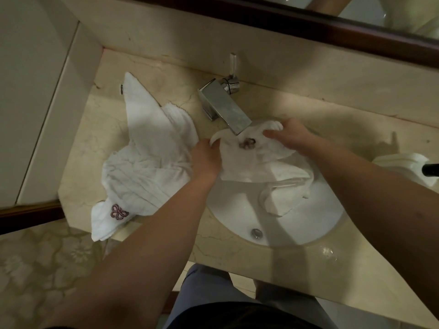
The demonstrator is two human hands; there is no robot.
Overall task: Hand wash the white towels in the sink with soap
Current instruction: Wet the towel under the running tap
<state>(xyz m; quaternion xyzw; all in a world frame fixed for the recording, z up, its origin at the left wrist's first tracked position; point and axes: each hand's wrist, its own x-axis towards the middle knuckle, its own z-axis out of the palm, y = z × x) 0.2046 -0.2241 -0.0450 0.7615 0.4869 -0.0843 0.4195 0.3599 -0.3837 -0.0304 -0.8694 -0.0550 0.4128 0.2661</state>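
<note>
A wet white towel (256, 167) hangs into the white round sink (240, 210), held up under the steel faucet spout (225, 108). My left hand (205, 157) grips its left edge. My right hand (288, 135) grips its upper right edge, bunched near the spout. A dark pinkish emblem (248, 143) shows on the towel between my hands. A second white towel (147, 153) with a pink embroidered logo (118, 212) lies crumpled on the counter left of the sink, one corner hanging over the front edge.
The beige marble counter (332, 264) surrounds the sink, with the drain (256, 233) at the near side. A white object with a black part (408, 167) stands at the right edge. The faucet lever (233, 65) rises behind the spout. A wood-framed mirror (308, 22) runs above.
</note>
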